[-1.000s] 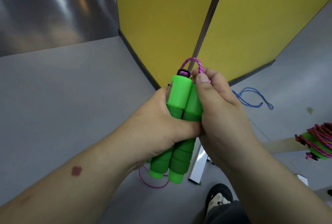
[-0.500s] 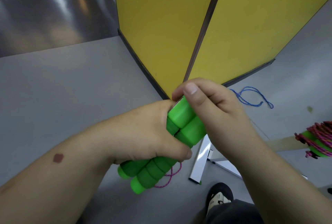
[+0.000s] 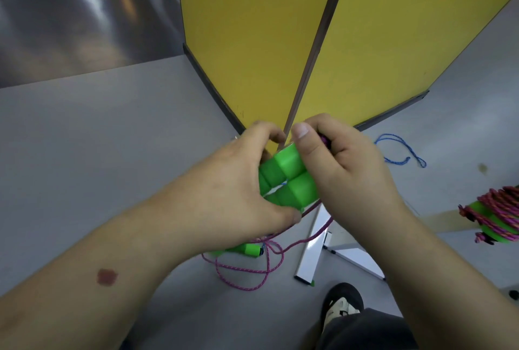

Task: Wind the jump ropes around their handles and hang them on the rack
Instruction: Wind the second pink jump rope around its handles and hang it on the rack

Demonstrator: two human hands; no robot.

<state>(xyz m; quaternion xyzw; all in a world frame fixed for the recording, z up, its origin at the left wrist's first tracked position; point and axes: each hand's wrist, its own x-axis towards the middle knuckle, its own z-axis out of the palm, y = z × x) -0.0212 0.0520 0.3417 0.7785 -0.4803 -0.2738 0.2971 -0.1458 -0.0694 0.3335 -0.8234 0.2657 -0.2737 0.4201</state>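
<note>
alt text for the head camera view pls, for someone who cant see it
Two bare hands hold a pair of green jump rope handles side by side: the left hand grips them, the right hand pinches the pink rope, which trails in loose loops to the grey floor. A wound jump rope hangs at the right edge.

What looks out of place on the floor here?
A thin blue cord lies loose on the grey floor by the yellow panel, unwound and without visible handles, unlike the pink-wound green bundle at right.
</note>
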